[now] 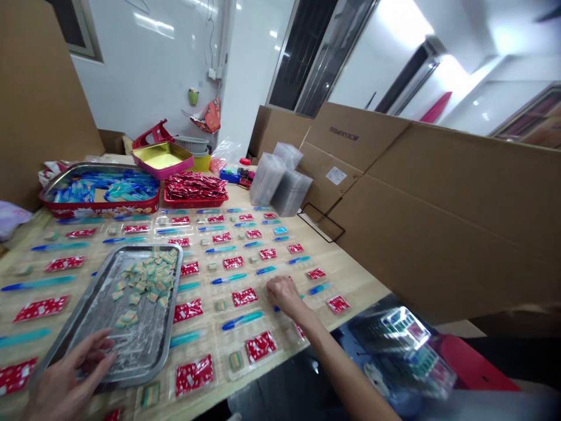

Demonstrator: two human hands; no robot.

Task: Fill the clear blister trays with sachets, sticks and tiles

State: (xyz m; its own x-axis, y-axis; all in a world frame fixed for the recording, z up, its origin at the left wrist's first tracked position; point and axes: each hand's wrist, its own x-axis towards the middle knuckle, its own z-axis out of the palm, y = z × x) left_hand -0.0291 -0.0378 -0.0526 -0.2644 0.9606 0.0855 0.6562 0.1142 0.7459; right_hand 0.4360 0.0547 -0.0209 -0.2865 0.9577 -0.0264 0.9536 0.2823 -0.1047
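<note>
My left hand (72,374) reaches over the near left corner of a metal tray (151,368), its fingers loosely bent and apart. Small striped blocks (149,278), green and tan like erasers, lie heaped toward the tray's far right. My right hand (286,295) is lowered over a clear plastic compartment tray to the right, fingers drawn together and pointing down. Whatever its fingertips hold is hidden. Around it are blue pens (243,320), red patterned packets (260,346) and single striped blocks (235,360), set in clear trays.
At the back left stand a tin of blue pens (105,209) and a red tray of packets (195,203). An empty pink-rimmed tin (163,171) sits behind. Stacked clear plastic trays (280,181) stand by a cardboard wall (416,228) along the right. Bagged items (407,339) lie below the table edge.
</note>
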